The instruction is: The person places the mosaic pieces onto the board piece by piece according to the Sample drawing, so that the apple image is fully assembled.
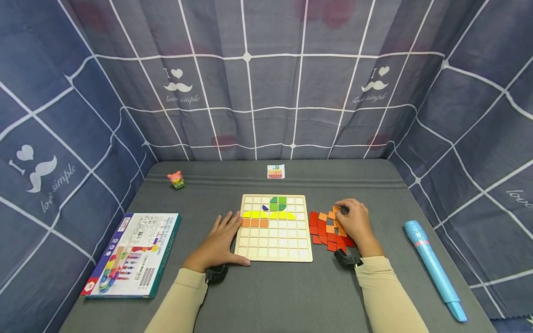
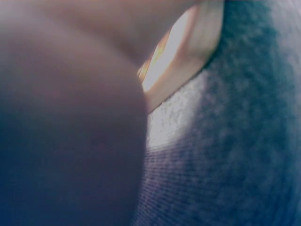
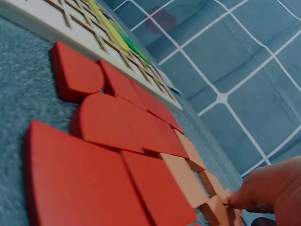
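My left hand lies with straight, spread fingers at the left edge of the wooden grid board, its thumb along the near left corner. On the board sit green pieces, a dark blue piece, a row of yellow pieces and a short row of orange squares. Right of it, my right hand reaches over the far side of a pile of red tiles and loose orange tiles. Its curled fingertips pinch an orange tile in the right wrist view.
A small picture card lies behind the board. A pink-headed figurine stands at the back left. On the left lies a flat printed box, and on the right a light blue stick-shaped object. Patterned curtains enclose the table.
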A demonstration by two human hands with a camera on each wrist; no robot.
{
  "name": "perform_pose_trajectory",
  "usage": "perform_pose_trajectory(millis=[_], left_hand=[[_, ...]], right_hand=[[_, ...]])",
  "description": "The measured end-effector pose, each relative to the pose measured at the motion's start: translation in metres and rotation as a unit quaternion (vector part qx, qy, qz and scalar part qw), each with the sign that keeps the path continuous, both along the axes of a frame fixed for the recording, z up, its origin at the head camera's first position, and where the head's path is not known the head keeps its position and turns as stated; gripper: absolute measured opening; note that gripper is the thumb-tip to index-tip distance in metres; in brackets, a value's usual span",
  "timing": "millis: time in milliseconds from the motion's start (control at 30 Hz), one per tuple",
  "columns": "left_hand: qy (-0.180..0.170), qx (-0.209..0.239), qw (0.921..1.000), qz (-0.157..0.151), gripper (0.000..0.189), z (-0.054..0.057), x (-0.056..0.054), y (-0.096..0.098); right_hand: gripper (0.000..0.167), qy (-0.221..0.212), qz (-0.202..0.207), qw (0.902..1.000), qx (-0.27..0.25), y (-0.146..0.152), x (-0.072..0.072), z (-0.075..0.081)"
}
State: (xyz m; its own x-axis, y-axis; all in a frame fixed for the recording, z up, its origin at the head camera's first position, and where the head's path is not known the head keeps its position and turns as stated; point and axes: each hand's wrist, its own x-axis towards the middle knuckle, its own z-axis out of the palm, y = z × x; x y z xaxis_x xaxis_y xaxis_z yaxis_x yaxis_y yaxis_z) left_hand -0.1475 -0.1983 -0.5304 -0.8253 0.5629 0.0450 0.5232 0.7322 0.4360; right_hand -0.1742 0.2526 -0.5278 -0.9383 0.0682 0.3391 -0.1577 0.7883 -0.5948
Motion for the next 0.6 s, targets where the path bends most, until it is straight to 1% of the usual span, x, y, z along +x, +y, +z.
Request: perform_pose_trajectory(millis=[300, 433, 600], left_hand=[[0.0, 0.003, 1.0, 0.0, 0.14, 0.0028, 0.0007, 0.0009], [-0.004, 0.002, 1.0, 0.005, 0.141, 0.0017, 0.0008, 0.0009], [-0.008, 0.006, 0.9999, 0.011, 0.142, 0.0029, 0.0016, 0.002]], right_hand=[[0.015, -0.01, -0.047, 0.9987, -0.016, -0.0046, -0.0039, -0.0018], [0.012, -0.001, -0.043, 0.999, -0.008, -0.0072, -0.0038, -0.0039], [0.014, 0.011, -0.04, 0.9991, -0.001, -0.0097, -0.0019, -0.0055]])
